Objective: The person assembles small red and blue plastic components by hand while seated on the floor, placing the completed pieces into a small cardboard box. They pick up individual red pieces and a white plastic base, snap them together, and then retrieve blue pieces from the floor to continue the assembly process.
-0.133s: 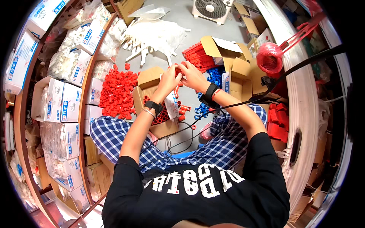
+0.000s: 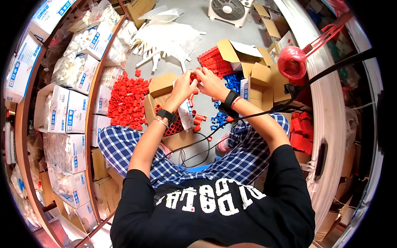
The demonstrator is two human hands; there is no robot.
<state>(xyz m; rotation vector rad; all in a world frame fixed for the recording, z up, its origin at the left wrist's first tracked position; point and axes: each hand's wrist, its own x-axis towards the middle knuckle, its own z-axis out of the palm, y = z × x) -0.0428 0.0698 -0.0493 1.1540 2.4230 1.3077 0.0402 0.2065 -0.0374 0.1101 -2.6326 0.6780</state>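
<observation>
Holding: left hand (image 2: 183, 87) and right hand (image 2: 210, 84), fingertips narrowed on a small red piece (image 2: 193, 76), partly hidden, beyond an open carton (image 2: 162, 84).
Floor (image 2: 194, 14): grey; red fittings (image 2: 128, 103) heaped left, blue pieces (image 2: 234, 82) right.
Shelving (image 2: 92, 93): packed, left.
Fan (image 2: 228, 10): white, ahead.

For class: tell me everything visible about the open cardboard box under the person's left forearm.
The box looks like brown cardboard inside, with a white, blue-printed panel on its right and spread flaps. It appears to sit on the grey floor, open side up, beside a heap of red pieces. Red ring-shaped parts lie inside; the left forearm crosses above, hiding some of it.
</observation>
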